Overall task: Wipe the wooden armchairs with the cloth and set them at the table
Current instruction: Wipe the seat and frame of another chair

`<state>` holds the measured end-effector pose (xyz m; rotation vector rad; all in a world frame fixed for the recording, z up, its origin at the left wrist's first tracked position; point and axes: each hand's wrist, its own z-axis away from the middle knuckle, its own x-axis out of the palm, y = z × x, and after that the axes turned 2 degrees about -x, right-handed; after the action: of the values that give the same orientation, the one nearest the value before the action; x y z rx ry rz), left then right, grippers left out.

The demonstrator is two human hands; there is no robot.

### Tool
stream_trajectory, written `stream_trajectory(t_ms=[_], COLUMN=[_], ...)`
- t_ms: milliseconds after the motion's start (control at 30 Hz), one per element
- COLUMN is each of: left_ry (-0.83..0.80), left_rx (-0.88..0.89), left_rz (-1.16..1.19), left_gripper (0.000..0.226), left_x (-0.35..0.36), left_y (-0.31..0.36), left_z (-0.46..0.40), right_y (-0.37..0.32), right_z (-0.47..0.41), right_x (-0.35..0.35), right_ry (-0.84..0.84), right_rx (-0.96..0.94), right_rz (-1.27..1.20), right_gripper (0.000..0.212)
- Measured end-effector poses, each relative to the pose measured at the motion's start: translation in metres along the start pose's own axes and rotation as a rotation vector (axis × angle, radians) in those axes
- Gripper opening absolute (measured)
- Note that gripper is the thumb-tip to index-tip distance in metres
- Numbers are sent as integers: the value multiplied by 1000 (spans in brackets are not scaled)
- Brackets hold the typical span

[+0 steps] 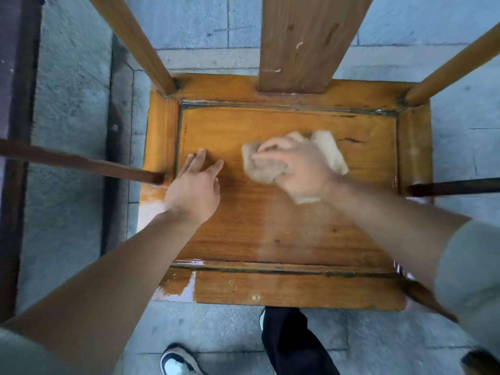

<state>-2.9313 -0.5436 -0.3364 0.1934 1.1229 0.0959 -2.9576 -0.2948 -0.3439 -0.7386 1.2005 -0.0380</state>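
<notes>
Armchair (270, 226) seat glossy amber wood, wet-streaked, beige cloth (328, 152) on it.

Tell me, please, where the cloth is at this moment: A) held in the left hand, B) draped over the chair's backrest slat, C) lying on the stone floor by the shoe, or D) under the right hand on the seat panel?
D: the right hand has its fingers curled over the cloth on the seat panel, while the left hand lies flat beside it.

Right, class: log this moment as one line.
right hand: wiping seat with cloth | left hand: flat on seat | stage: wiping
</notes>
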Motion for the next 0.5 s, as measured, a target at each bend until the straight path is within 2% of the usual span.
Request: stream_trajectory(t_ms=[200,300,367,433,500], left_ry=[-186,-237,-235,-237,-266], left_rx=[35,41,56,81,87], left_rz=[-122,-111,-136,-180,-171], left_gripper=[58,55,55,54,53], left_x=[-11,-12,-8,-3,1], left_y=[-4,-6,-5,1,10], left_z=[0,6,18,35,54], right_y=[-97,-138,-157,-176,-200], right_z=[86,116,128,140,156], right_x=[76,114,131,145,157], right_ry=[-176,-182,-122,-64,-75], right_rx=[-90,-101,-47,-14,-38], right_rz=[-120,-222,-285,-301,-288], right_gripper=[65,67,65,65,63])
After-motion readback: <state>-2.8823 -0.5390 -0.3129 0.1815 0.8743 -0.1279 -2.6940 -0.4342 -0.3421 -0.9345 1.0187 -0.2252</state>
